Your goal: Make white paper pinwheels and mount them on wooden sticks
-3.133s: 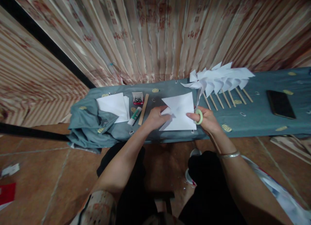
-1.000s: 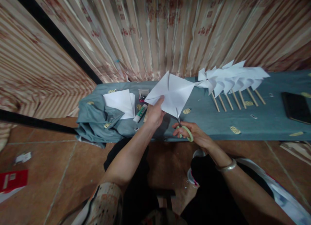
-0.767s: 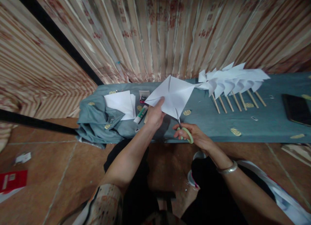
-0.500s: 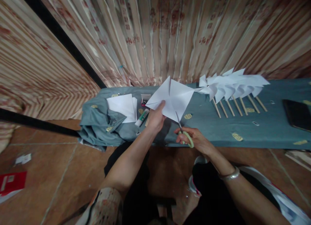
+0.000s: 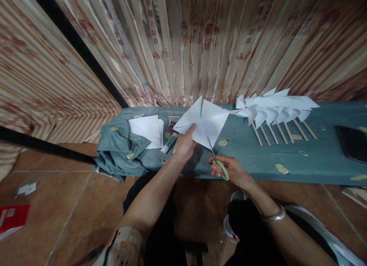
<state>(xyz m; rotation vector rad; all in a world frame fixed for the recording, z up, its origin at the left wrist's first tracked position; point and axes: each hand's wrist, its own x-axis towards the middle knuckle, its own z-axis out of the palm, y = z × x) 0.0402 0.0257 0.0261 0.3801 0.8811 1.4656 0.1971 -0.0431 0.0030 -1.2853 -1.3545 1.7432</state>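
My left hand (image 5: 186, 143) pinches a white square of paper (image 5: 211, 118) above the bench, thumb on top. Slits run inward from the paper's top and left corners. My right hand (image 5: 229, 168) has its fingers in the handles of green-handled scissors (image 5: 220, 168). Their blades are at the paper's near corner, pointing toward its middle. Beneath and left of the paper lie a green and white glue stick (image 5: 169, 143), a small box (image 5: 173, 120) and a partly hidden wooden stick (image 5: 175, 146).
A stack of white paper (image 5: 145, 129) lies at the bench's left, partly under bunched cloth. Several paper pinwheels (image 5: 275, 109) on wooden sticks rest overlapping at the right. Farther right is a dark phone-like device (image 5: 351, 143). Curtains (image 5: 197, 48) hang behind the cloth-covered bench (image 5: 246, 164).
The view has tilted up slightly, so everything sits a little lower. Both hands keep nearly the same pose, with the scissors still at the paper's near corner.
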